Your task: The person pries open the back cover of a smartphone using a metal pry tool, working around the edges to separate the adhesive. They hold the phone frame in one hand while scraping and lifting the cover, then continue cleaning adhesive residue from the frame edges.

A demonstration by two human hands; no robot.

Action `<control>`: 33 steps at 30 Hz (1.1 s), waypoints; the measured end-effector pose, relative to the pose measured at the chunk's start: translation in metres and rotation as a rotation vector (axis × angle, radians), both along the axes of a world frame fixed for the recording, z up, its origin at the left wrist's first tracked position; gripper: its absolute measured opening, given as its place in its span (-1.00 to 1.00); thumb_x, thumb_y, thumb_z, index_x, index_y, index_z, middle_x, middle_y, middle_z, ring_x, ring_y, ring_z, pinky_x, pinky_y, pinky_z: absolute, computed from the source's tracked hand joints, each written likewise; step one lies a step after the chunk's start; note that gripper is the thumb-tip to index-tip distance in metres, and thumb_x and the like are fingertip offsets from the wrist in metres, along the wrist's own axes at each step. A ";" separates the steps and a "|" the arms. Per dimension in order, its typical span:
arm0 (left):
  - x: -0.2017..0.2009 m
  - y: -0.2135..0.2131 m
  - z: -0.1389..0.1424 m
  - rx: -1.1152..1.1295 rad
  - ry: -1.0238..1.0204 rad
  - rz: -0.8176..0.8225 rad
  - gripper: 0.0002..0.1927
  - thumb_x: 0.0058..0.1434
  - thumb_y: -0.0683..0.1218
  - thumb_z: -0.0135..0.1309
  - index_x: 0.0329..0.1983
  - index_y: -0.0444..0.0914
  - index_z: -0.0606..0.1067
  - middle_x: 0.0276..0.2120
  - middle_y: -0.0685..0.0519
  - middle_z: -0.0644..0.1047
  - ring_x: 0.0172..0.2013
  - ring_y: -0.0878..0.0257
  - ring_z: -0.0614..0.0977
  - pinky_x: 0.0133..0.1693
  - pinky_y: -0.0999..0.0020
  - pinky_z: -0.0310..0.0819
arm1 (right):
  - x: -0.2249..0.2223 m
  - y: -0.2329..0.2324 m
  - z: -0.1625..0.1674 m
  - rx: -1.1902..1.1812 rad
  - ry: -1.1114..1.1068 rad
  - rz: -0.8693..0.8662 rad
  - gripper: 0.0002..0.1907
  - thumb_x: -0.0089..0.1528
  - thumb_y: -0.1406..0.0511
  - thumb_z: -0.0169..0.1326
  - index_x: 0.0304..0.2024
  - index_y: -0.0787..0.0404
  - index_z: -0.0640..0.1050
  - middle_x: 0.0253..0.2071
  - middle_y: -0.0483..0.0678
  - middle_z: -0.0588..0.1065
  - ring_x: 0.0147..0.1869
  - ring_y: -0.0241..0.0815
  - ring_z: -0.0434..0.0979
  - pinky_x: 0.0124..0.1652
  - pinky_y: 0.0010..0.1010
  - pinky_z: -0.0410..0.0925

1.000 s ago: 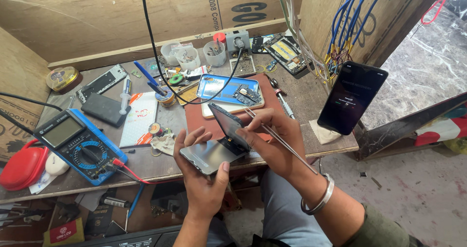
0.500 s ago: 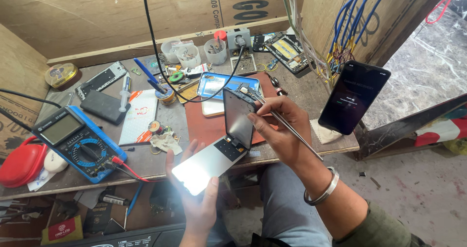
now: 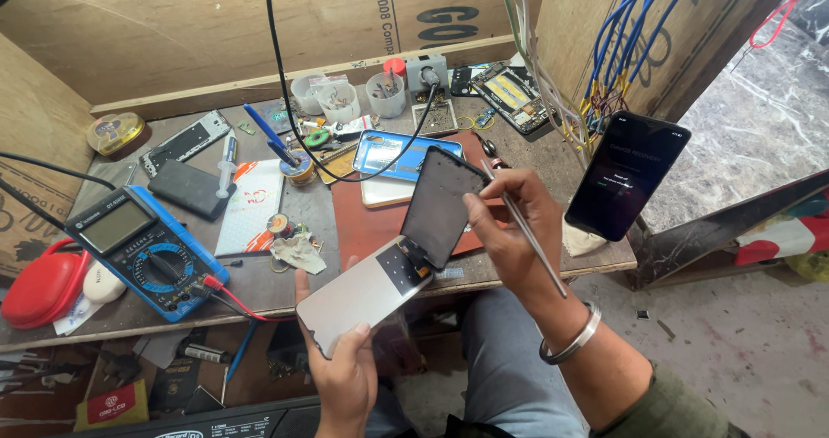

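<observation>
- We are cradling the phone body (image 3: 363, 296) in our left hand (image 3: 345, 373), fingers wrapped under its lower end and thumb closed on the front edge, so it is staying low over the lap, just off the near edge of the desk (image 3: 259, 287).
- Our right hand (image 3: 509, 222) is pinching the top corner of the dark screen panel (image 3: 440, 205), tilting it up and away from the body.
- The panel's lower edge is meeting the body at a small connector area; we judge the tilt is keeping a short cable slack.
- The same right hand is also clamping thin metal tweezers (image 3: 527, 235) alongside the palm, keeping them ready.
- A blue multimeter (image 3: 142, 248) is lying on the desk at left; a second phone (image 3: 626, 175) is leaning upright at right.
</observation>
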State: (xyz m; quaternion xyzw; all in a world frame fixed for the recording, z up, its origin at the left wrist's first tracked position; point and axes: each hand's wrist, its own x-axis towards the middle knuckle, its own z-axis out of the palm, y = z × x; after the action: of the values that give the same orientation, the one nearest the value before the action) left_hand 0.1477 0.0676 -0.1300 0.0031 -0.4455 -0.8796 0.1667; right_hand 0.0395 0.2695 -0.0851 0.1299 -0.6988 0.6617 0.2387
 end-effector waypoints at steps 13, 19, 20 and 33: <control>0.017 -0.005 0.004 0.072 0.039 0.092 -0.06 -0.06 -0.32 -0.13 0.48 -0.18 -0.03 0.38 -0.47 0.21 0.36 -0.30 0.32 0.17 -0.27 0.37 | -0.001 0.017 -0.005 -0.339 0.094 -0.022 -0.73 0.27 0.56 0.19 -0.17 0.22 0.39 -0.19 -0.13 0.46 -0.18 -0.46 0.48 -0.17 -0.63 0.41; 0.029 -0.012 0.003 0.122 0.145 0.134 -0.13 -0.09 -0.33 -0.09 0.40 -0.18 0.11 0.37 -0.52 0.20 0.35 -0.39 0.32 0.08 -0.33 0.36 | 0.010 0.034 -0.002 -0.322 0.214 -0.139 -0.70 0.31 0.58 0.22 -0.16 0.20 0.38 -0.17 -0.13 0.45 -0.31 -0.54 0.30 -0.27 -0.71 0.23; 0.032 -0.016 0.003 0.137 0.169 0.138 -0.13 -0.08 -0.32 -0.09 0.40 -0.19 0.13 0.37 -0.52 0.21 0.36 -0.38 0.32 0.11 -0.32 0.36 | 0.011 0.038 -0.002 -0.314 0.229 -0.160 -0.69 0.31 0.58 0.22 -0.15 0.20 0.37 -0.17 -0.12 0.46 -0.33 -0.55 0.30 -0.28 -0.73 0.23; 0.044 -0.070 0.010 0.099 -0.104 0.235 -0.04 0.03 -0.27 -0.16 0.60 -0.20 -0.01 0.15 -0.24 0.42 0.13 -0.08 0.55 0.07 0.00 0.56 | 0.033 0.031 -0.002 -0.490 0.263 0.101 -0.71 0.46 0.59 0.12 -0.06 0.19 0.31 -0.06 0.00 0.50 -0.02 -0.27 0.59 -0.05 -0.49 0.49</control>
State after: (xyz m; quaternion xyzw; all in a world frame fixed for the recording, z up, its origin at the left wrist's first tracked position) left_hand 0.1913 -0.0025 -0.1200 0.1091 -0.4063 -0.8735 0.2451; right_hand 0.0729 0.3003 -0.0870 0.1876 -0.4737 0.7994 0.3182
